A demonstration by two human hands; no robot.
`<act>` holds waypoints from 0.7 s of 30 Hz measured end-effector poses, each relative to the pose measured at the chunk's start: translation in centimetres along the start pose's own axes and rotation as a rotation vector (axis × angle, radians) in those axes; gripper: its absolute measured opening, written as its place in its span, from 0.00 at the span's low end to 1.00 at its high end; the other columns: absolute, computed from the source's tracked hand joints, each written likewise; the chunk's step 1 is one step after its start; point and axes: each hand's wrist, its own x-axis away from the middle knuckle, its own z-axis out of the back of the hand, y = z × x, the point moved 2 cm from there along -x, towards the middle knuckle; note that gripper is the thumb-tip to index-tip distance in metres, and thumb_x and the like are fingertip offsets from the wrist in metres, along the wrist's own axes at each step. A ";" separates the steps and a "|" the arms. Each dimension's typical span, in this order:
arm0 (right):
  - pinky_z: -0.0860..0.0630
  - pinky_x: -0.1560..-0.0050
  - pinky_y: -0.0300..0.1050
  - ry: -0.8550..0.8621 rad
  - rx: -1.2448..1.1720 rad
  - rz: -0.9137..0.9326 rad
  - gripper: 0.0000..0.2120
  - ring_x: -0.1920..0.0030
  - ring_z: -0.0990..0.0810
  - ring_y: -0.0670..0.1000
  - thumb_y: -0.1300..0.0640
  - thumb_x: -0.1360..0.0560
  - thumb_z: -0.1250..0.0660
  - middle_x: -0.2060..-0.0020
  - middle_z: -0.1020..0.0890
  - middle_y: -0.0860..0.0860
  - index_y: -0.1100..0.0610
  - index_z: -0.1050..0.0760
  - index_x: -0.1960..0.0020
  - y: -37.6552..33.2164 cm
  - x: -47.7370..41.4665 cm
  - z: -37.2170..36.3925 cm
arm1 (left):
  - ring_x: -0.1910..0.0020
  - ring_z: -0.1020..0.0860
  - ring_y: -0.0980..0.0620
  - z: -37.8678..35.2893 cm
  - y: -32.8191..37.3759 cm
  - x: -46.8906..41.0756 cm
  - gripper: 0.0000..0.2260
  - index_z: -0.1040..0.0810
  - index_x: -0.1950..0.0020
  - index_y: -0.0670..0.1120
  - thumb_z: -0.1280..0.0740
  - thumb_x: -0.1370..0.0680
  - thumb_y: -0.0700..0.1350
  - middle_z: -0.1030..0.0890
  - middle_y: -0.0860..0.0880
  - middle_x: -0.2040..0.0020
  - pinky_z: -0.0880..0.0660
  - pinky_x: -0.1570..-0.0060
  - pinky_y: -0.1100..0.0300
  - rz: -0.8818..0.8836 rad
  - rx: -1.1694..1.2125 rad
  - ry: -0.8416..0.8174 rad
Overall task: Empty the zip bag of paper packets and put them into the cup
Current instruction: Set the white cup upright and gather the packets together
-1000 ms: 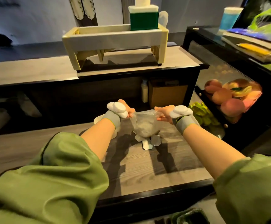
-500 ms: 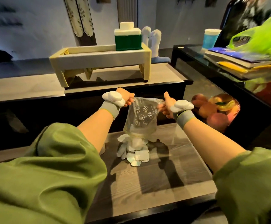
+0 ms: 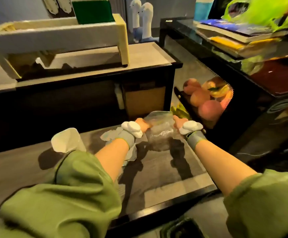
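Observation:
Both my hands grip a clear zip bag [image 3: 159, 130] low over the far right part of the wooden table [image 3: 165, 170]. My left hand [image 3: 140, 125] holds its left edge and my right hand [image 3: 180, 123] its right edge. The bag looks crumpled and rests on or just above the tabletop. White paper packets [image 3: 109, 135] lie in a heap on the table, mostly hidden under my left wrist and forearm. A white paper cup [image 3: 66, 140] stands to the left of the heap, its mouth tilted toward me.
Beyond the table stands a dark counter with a cream wooden riser [image 3: 57, 34] and a green box [image 3: 92, 12]. To the right are a mesh bag of peaches [image 3: 206, 98], stacked books [image 3: 239, 36] and a green plastic bag [image 3: 266, 11]. The table's front edge [image 3: 157, 208] is black.
The bag was held up high with packets dropping from it into a heap. Now both hands have lowered it to the table at the right of the heap, and the view has shifted.

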 end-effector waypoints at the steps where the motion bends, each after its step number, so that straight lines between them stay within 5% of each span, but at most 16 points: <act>1: 0.31 0.40 0.50 -0.033 0.077 -0.008 0.24 0.34 0.27 0.62 0.51 0.19 0.46 0.34 0.26 0.65 0.69 0.31 0.33 0.3 0.5 -0.2 | 0.46 0.22 0.38 -1.0 -0.6 -0.2 0.12 0.22 0.44 0.36 0.38 0.20 0.43 0.21 0.36 0.46 0.27 0.45 0.51 0.024 -0.042 -0.036; 3: 0.34 0.33 0.50 -0.071 0.183 -0.027 0.23 0.31 0.30 0.62 0.54 0.19 0.46 0.33 0.28 0.65 0.69 0.32 0.32 2.0 0.2 -0.6 | 0.35 0.26 0.39 -2.6 -1.6 -0.3 0.18 0.27 0.34 0.35 0.39 0.21 0.42 0.25 0.38 0.34 0.30 0.36 0.51 0.073 -0.132 -0.067; 7: 0.35 0.32 0.49 -0.097 0.234 -0.007 0.21 0.31 0.30 0.61 0.55 0.19 0.45 0.32 0.28 0.63 0.68 0.32 0.32 2.2 0.4 -1.2 | 0.29 0.32 0.42 -3.5 -2.0 0.2 0.19 0.32 0.29 0.38 0.42 0.19 0.42 0.30 0.41 0.29 0.35 0.32 0.55 0.054 -0.175 -0.145; 11: 0.32 0.32 0.51 -0.110 0.257 0.067 0.21 0.33 0.27 0.60 0.53 0.21 0.41 0.34 0.25 0.60 0.63 0.29 0.33 0.8 0.3 -2.3 | 0.33 0.28 0.43 -1.6 -2.7 0.8 0.20 0.28 0.31 0.40 0.39 0.20 0.48 0.26 0.43 0.32 0.30 0.36 0.56 0.092 -0.153 -0.077; 18: 0.35 0.31 0.48 -0.228 0.259 0.227 0.20 0.30 0.30 0.59 0.56 0.20 0.44 0.31 0.28 0.58 0.62 0.31 0.30 -6.6 2.1 -6.2 | 0.34 0.28 0.41 5.8 -3.6 2.8 0.17 0.25 0.35 0.36 0.39 0.20 0.42 0.25 0.39 0.34 0.29 0.42 0.54 0.075 0.038 0.131; 21: 0.30 0.39 0.46 -0.288 0.200 0.276 0.20 0.34 0.27 0.59 0.59 0.22 0.39 0.33 0.26 0.58 0.63 0.30 0.31 -9.9 3.4 -9.4 | 0.36 0.25 0.42 9.7 -5.6 4.2 0.10 0.21 0.49 0.36 0.39 0.20 0.41 0.22 0.37 0.42 0.28 0.44 0.55 0.110 0.047 0.231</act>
